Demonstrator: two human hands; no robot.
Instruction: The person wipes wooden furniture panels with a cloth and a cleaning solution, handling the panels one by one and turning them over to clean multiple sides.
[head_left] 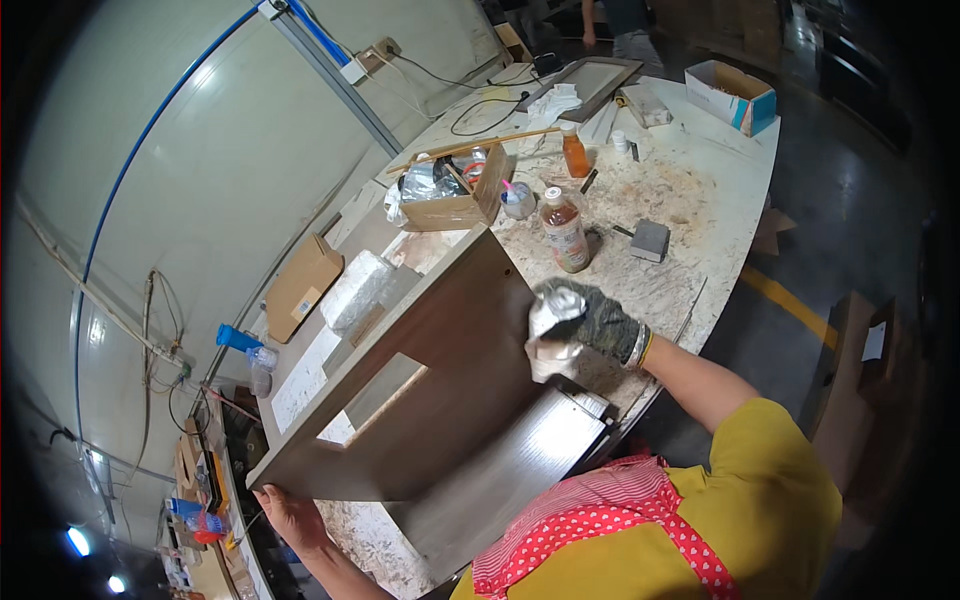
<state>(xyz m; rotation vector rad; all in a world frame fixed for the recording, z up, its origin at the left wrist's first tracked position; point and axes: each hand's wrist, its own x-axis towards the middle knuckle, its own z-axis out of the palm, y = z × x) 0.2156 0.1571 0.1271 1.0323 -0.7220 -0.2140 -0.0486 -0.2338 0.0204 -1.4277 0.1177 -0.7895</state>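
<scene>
A brown wooden furniture piece [460,370] stands tilted on the table before me, an upright panel with a rectangular cut-out meeting a lower board [510,450] that shines under the light. At its near left corner, my bare left hand [287,512] grips the panel's edge, fingers partly hidden behind it. On the right, my right hand [600,325] wears a dark mottled work glove. It is closed round a crumpled white cloth [552,345] beside the panel's right edge. The cloth is slightly blurred, and whether it touches the wood I cannot tell.
Beyond the panel stand a bottle of reddish liquid [566,232], an orange bottle [574,152], a grey block [650,241] and a wooden box [450,208] of odds and ends. A cardboard box [732,97] sits at the far right edge. Another person [630,25] stands beyond the table.
</scene>
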